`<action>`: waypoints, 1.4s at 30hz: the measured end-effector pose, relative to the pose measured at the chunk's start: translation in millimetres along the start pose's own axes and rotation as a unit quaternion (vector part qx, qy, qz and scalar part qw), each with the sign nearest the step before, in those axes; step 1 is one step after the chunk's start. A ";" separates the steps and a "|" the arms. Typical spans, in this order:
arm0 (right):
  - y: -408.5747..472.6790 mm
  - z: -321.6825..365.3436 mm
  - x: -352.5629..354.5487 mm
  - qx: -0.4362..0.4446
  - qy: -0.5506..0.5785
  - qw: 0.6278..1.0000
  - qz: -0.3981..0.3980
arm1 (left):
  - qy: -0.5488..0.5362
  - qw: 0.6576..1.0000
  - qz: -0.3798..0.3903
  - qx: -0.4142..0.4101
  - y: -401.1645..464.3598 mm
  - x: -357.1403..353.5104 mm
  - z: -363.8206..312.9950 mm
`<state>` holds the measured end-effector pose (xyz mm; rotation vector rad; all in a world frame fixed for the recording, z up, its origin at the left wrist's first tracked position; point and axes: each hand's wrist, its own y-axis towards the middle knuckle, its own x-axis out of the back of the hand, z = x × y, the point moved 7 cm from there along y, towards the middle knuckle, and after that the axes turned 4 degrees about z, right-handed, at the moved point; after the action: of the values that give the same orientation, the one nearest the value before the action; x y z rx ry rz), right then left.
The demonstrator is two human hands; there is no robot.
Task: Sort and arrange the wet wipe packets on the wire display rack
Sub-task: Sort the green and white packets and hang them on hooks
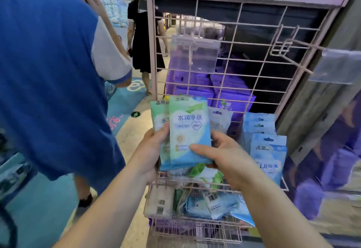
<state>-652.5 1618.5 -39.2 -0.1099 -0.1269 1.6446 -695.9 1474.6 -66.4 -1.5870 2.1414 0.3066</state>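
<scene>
Two green-and-blue wet wipe packets point(187, 128) stand upright in front of the pink wire display rack point(234, 38), one overlapping the other. My left hand point(154, 150) grips their left edge. My right hand point(218, 154) holds the front packet's lower right corner, thumb across its face. Light blue hanging packets point(268, 154) fill the rack's right side. Loose packets point(211, 201), blue, green-leafed and beige, lie in the lower wire basket. Purple packs point(232, 99) sit behind the grid.
A person in a blue shirt point(48, 72) stands close on my left. Another person in a black dress point(144, 38) walks away down the aisle. Empty hooks point(289, 52) with clear price-tag holders point(193, 54) jut out from the rack's upper grid.
</scene>
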 end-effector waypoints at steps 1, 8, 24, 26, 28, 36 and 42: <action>-0.1 0.8 2.9 0.006 -0.040 0.999 -0.007 | 0.016 1.000 -0.003 0.002 0.1 1.0 0.2; 9.4 -8.6 -18.9 0.000 0.069 0.996 0.060 | 0.132 0.991 -0.018 0.015 -2.2 4.4 5.5; 24.2 0.2 -32.2 0.008 0.014 0.998 0.066 | 0.059 0.995 0.081 -0.023 -11.3 20.6 -21.8; 31.1 -1.9 -13.2 0.011 -0.185 0.983 0.002 | 0.051 0.995 0.079 -0.037 -8.8 24.4 -31.6; 34.8 -7.3 -4.7 -0.002 -0.426 0.904 -0.037 | 0.056 0.993 0.091 -0.043 -6.2 22.3 -39.1; 41.6 -26.6 -45.4 0.020 -0.683 0.726 0.080 | 0.078 0.990 0.116 -0.028 2.4 16.5 -41.9; 31.8 -2.8 -8.9 0.032 -0.618 0.786 0.003 | 0.049 0.988 0.144 -0.035 -7.3 20.3 -42.6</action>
<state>-682.8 1607.2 -46.8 1.0534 -1.0643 1.4754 -703.3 1436.6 -38.4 -1.3508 2.4641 0.4078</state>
